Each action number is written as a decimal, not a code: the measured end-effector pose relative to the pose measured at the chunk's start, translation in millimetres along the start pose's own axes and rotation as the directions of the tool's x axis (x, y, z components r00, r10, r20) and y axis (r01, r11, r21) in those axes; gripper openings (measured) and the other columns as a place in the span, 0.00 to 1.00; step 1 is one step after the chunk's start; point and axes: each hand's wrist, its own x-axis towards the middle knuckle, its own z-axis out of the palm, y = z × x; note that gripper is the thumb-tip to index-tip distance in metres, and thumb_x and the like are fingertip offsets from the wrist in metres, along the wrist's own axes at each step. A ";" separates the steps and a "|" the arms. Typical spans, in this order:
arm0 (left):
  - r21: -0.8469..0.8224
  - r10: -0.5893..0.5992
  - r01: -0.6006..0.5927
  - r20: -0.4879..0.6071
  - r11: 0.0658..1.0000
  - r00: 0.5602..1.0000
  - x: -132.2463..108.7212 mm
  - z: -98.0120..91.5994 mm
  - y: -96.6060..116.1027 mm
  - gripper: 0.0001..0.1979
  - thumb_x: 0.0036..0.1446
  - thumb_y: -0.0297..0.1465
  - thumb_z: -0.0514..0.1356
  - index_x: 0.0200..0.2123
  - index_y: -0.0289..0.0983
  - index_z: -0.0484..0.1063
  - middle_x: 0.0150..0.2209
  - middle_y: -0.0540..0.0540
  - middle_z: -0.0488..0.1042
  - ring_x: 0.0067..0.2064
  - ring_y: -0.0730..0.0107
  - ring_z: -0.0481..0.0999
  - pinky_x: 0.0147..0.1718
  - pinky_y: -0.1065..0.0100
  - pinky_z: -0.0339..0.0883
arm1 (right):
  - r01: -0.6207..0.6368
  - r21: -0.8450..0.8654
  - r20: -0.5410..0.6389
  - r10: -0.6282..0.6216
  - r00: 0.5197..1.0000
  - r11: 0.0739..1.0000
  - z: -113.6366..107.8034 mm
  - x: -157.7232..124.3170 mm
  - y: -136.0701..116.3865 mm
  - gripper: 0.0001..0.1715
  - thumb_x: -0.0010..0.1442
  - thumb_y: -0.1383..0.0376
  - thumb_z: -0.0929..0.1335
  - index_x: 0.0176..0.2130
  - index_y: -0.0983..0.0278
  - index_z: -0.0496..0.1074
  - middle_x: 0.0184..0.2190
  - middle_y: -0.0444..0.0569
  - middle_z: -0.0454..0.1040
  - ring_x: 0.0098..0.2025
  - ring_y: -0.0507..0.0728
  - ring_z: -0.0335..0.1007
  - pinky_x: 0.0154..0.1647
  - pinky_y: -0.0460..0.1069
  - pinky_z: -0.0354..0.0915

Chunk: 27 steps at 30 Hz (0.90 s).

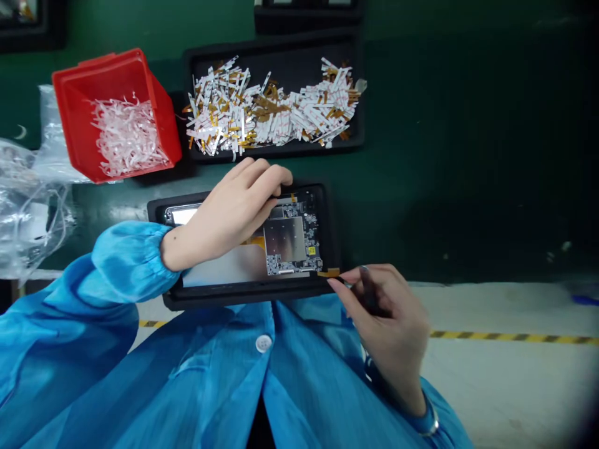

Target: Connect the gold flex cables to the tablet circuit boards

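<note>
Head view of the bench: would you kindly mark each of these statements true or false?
The left hand rests over a device in a black holder: true.
The right hand holds a dark tool: true.
The red bin holds screws: false, it holds shredded white strips.
The black tray sits under the device: false, it lies beyond the device and holds white and amber flex strips.

Blk tray [234, 298]; red bin [159, 118]; blue smock [126, 262]; yellow/blk striped floor tape [510, 335].
</note>
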 end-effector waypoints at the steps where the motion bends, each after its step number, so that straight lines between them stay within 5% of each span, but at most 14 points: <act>1: 0.008 0.003 -0.003 0.014 1.000 1.000 3.4 1.1 0.7 0.09 0.67 0.26 0.50 0.48 0.34 0.66 0.40 0.44 0.73 0.40 0.64 0.72 0.40 0.61 0.71 | 0.002 -0.007 0.000 -0.002 1.000 1.000 0.3 0.0 -0.5 0.06 0.59 0.69 0.73 0.35 0.64 0.72 0.33 0.42 0.68 0.24 0.44 0.63 0.21 0.42 0.63; 9: 0.380 0.132 -0.159 0.096 0.911 0.987 6.1 1.5 6.7 0.14 0.67 0.24 0.45 0.48 0.29 0.68 0.38 0.38 0.72 0.40 0.54 0.74 0.35 0.57 0.70 | -0.054 0.004 -0.056 0.054 0.997 0.999 0.2 -1.9 -2.1 0.06 0.59 0.68 0.73 0.34 0.63 0.72 0.32 0.43 0.70 0.23 0.46 0.64 0.21 0.44 0.65; 16: 0.427 0.163 -0.193 0.107 0.884 0.981 5.9 -7.0 14.3 0.15 0.68 0.25 0.47 0.51 0.26 0.67 0.36 0.38 0.72 0.37 0.54 0.73 0.32 0.59 0.66 | -0.070 -0.030 -0.062 0.068 0.996 0.997 0.2 -0.7 -3.5 0.06 0.58 0.67 0.74 0.34 0.63 0.72 0.33 0.43 0.71 0.24 0.47 0.65 0.21 0.44 0.66; 20: 0.322 0.207 -0.228 0.098 0.919 0.973 5.5 -11.6 31.4 0.12 0.68 0.31 0.52 0.48 0.30 0.67 0.39 0.39 0.73 0.38 0.55 0.72 0.32 0.61 0.65 | -0.008 -0.066 -0.076 0.003 0.997 0.998 3.9 0.5 -4.9 0.06 0.59 0.69 0.73 0.36 0.62 0.71 0.33 0.45 0.72 0.27 0.49 0.68 0.22 0.45 0.67; 27: 0.017 0.296 -0.309 0.241 0.951 0.924 4.8 0.0 48.7 0.16 0.61 0.39 0.63 0.43 0.32 0.65 0.41 0.38 0.70 0.41 0.54 0.71 0.35 0.61 0.63 | 0.010 -0.156 -0.066 -0.021 0.998 0.988 2.9 0.8 -8.2 0.07 0.60 0.67 0.73 0.39 0.62 0.71 0.34 0.46 0.71 0.27 0.48 0.68 0.23 0.45 0.68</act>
